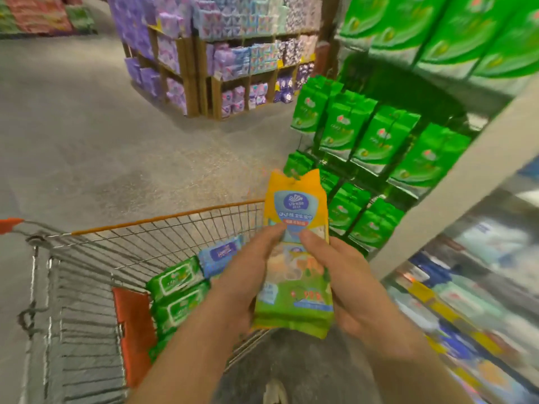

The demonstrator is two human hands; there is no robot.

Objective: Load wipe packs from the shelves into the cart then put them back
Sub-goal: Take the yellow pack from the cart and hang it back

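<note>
Gripping yellow wipe pack [296, 258], left hand [248, 275], right hand [347, 284]

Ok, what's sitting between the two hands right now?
In the head view, a yellow wipe pack stands upright between them, gripped by the left hand and right hand on either side, above the cart.

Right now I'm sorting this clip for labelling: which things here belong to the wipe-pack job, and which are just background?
Job: yellow wipe pack held by left hand and right hand; cart; green packs in cart; blue pack in cart; green shelf packs.

Background: purple display; floor.
</note>
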